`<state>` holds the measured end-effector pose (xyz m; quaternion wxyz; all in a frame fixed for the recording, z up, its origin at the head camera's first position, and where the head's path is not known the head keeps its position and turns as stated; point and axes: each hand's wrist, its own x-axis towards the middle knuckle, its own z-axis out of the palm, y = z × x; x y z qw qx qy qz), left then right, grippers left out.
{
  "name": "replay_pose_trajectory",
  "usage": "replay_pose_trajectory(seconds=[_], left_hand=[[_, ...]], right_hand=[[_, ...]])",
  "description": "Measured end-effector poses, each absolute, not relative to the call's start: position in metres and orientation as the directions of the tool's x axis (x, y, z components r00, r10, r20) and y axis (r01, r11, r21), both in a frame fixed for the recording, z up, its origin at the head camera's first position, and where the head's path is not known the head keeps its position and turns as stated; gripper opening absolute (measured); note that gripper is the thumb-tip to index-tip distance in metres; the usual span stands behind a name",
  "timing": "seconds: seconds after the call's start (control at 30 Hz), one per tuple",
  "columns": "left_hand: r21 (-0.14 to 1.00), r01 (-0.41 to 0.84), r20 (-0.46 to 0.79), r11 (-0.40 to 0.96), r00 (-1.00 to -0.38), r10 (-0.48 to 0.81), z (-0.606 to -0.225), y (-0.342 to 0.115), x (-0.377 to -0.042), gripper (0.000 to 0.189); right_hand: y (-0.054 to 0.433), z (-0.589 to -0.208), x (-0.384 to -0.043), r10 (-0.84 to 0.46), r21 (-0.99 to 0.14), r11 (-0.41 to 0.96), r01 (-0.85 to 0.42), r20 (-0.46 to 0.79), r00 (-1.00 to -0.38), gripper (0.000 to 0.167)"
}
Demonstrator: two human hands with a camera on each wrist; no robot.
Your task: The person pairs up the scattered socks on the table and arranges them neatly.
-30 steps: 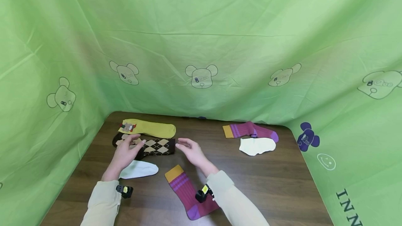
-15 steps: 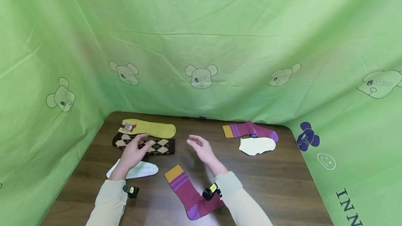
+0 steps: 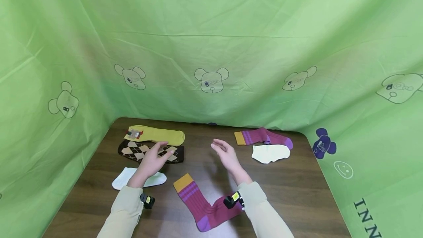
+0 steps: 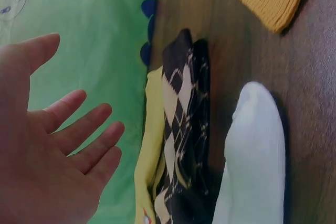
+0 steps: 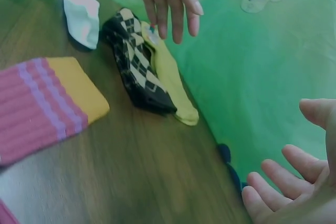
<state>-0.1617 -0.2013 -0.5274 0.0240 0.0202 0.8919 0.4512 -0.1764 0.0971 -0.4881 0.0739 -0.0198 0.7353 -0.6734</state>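
Note:
My left hand [image 3: 152, 161] hovers over the black argyle sock [image 3: 132, 150], fingers loosely spread and nothing in them. Behind that sock lies a yellow sock [image 3: 162, 135] with an animal figure at one end. A white sock [image 3: 123, 179] is partly covered by my left wrist in the head view. To the right, my right hand [image 3: 228, 157] is held above the table with relaxed fingers, also holding nothing. Below it a magenta sock [image 3: 201, 205] with an orange cuff lies bent on the wood, its right end hidden behind the wrist camera.
At the back right, another magenta sock [image 3: 256, 136] lies just behind a second white sock [image 3: 271, 153]. The brown wooden table [image 3: 297, 194] is bordered by a green printed cloth [image 3: 211, 47] at the back and both sides.
Both hands have moved to the right, the right hand also a little farther back, away from the argyle sock's end. More of the left white sock shows. The socks have stayed put.

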Motion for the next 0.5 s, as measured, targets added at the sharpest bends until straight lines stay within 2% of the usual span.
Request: replay_pose_trajectory(seconds=[0.23, 0.5], left_hand=[[0.788, 0.046, -0.006, 0.615, -0.997, 0.083, -0.529, -0.186, -0.163, 0.073], [0.801, 0.038, -0.026, 0.597, -0.995, 0.098, -0.532, -0.168, -0.164, 0.072]], right_hand=[[0.117, -0.521, -0.191, -0.084, -0.992, 0.103, 0.076, -0.085, -0.993, 0.052], [0.141, -0.528, -0.189, -0.008, -0.984, 0.165, 0.073, -0.076, -0.997, 0.060]])
